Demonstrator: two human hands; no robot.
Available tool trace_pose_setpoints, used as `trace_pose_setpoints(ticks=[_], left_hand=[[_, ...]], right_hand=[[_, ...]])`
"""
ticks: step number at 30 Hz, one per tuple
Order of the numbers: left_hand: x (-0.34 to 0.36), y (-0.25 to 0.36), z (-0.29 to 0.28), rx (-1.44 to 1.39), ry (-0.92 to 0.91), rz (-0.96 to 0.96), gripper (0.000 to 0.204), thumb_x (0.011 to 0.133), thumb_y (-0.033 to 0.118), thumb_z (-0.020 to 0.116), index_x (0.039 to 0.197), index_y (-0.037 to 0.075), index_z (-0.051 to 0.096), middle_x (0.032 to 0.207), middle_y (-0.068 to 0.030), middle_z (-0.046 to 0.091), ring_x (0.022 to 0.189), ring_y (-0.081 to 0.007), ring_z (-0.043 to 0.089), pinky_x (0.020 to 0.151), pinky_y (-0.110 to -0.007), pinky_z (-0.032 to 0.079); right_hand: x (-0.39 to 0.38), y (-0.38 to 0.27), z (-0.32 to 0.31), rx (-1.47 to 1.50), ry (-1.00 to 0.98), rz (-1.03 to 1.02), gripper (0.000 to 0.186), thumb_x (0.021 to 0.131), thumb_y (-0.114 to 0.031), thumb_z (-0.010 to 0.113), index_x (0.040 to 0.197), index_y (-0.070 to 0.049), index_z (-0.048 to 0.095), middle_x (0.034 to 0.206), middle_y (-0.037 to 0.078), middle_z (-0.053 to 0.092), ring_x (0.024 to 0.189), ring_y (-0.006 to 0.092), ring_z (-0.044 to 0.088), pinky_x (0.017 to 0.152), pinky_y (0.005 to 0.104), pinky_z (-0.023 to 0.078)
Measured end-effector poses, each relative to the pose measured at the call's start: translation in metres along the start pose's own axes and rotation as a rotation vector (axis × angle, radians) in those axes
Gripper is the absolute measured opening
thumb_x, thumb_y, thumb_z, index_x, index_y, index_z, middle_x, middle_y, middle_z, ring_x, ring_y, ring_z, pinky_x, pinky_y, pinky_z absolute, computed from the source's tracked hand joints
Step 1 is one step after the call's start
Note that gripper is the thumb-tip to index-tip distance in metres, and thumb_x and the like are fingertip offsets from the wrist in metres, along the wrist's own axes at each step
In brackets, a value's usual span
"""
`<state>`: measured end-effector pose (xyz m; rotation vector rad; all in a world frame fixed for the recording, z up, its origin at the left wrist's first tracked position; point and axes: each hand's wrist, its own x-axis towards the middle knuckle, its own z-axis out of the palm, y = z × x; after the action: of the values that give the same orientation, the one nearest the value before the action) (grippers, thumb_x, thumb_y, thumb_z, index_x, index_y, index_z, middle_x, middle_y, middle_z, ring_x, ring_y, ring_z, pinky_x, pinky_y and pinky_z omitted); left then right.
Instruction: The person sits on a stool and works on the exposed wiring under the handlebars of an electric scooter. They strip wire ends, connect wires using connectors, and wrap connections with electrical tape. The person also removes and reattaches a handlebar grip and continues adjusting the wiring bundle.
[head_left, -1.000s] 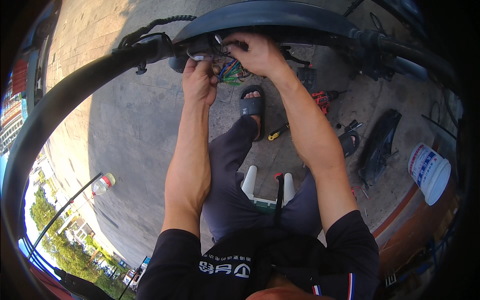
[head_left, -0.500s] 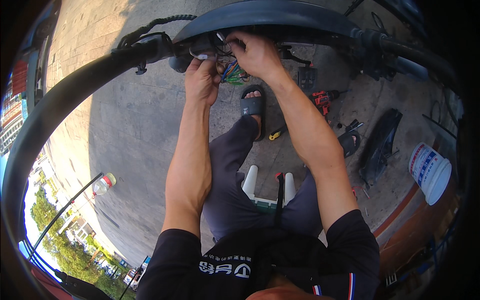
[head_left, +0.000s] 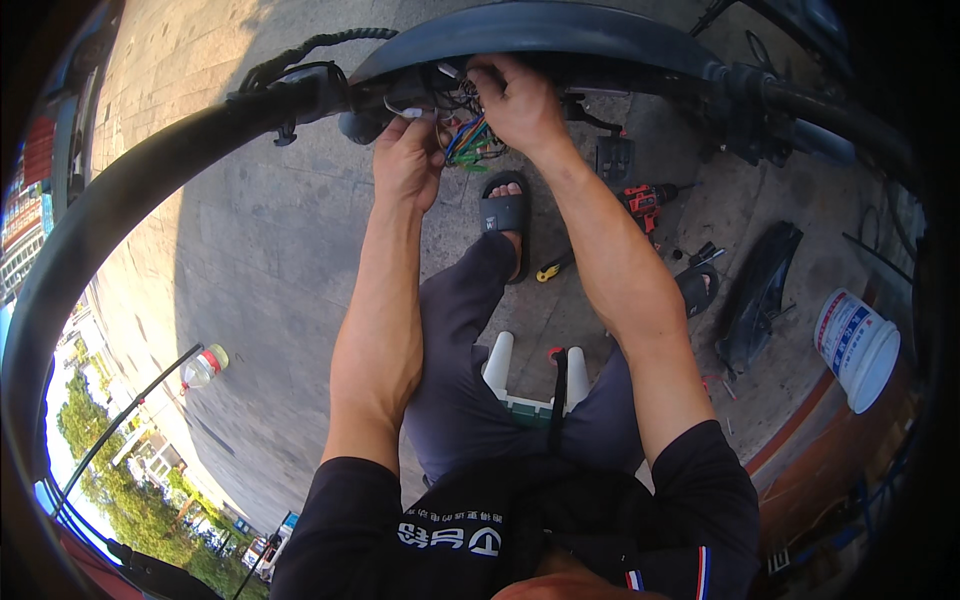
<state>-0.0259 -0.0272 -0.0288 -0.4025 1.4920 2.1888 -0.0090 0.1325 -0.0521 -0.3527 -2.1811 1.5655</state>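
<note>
Both my hands are raised under the front edge of a dark curved vehicle panel [head_left: 530,28]. My left hand [head_left: 408,165] pinches a small white wire connector [head_left: 411,113] between thumb and fingertips. Just to its right, my right hand [head_left: 518,105] has its fingers closed on thin wires [head_left: 467,92]. A second white connector [head_left: 449,70] sits beside the right fingertips. Below and between the hands hangs a bundle of coloured wires [head_left: 466,142], blue, orange and green. The panel's shadow and my fingers hide where the wires lead.
A black bar [head_left: 150,172] curves round the left side. On the paving lie a red cordless drill [head_left: 648,203], a yellow-tipped tool [head_left: 548,271] and a black plastic panel [head_left: 757,295]. A white bucket [head_left: 858,350] stands at right; a white-legged stool [head_left: 497,362] is beneath me.
My right hand has shifted slightly right, and more of the thin wires shows beside its fingertips. The left hand has moved very little and keeps hold of its connector.
</note>
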Motion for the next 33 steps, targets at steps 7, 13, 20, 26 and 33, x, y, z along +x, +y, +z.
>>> trace_pose_setpoints(ticks=[7,13,20,26,33], left_hand=[[0.003,-0.001,-0.006,-0.029,-0.038,-0.001,0.013,0.094,0.005,0.061,0.107,0.002,0.058,0.088,-0.0069,0.065,0.069,-0.0127,0.059,0.050,-0.022,0.040],[-0.002,0.006,-0.012,0.009,-0.042,0.029,0.014,0.096,0.007,0.060,0.110,0.005,0.061,0.094,-0.0049,0.068,0.072,-0.0101,0.058,0.054,-0.022,0.040],[-0.004,0.007,-0.005,0.135,0.014,0.122,0.013,0.095,0.008,0.063,0.108,0.005,0.063,0.089,-0.0007,0.067,0.068,-0.0062,0.057,0.052,-0.020,0.038],[-0.006,0.008,0.007,0.186,0.106,0.158,0.008,0.094,0.009,0.064,0.101,0.004,0.064,0.081,0.0006,0.064,0.061,-0.0049,0.052,0.050,-0.020,0.036],[-0.004,0.010,0.013,0.185,0.189,0.136,0.009,0.093,0.007,0.062,0.101,0.004,0.064,0.077,0.0017,0.061,0.058,-0.0058,0.048,0.048,-0.021,0.035]], right_hand=[[0.003,-0.001,-0.005,-0.003,-0.066,0.031,0.016,0.089,-0.024,0.066,0.100,-0.013,0.070,0.087,0.013,0.072,0.081,0.0342,0.070,0.070,0.0407,0.055],[0.001,-0.009,-0.013,-0.090,-0.196,-0.046,0.018,0.090,-0.018,0.066,0.104,-0.008,0.070,0.089,0.013,0.072,0.082,0.0275,0.071,0.073,0.0346,0.055],[-0.007,-0.034,-0.038,-0.174,-0.058,-0.157,0.023,0.087,-0.015,0.068,0.108,-0.007,0.070,0.100,0.015,0.068,0.074,0.0282,0.068,0.069,0.0371,0.055],[-0.067,-0.088,-0.094,-0.117,-0.210,-0.023,0.024,0.085,-0.013,0.070,0.108,-0.004,0.068,0.103,0.012,0.065,0.074,0.0250,0.068,0.068,0.0350,0.055],[-0.158,-0.102,-0.121,-0.140,-0.634,0.072,0.029,0.082,-0.015,0.073,0.109,-0.006,0.068,0.107,0.010,0.065,0.093,0.0315,0.067,0.081,0.0400,0.054]])
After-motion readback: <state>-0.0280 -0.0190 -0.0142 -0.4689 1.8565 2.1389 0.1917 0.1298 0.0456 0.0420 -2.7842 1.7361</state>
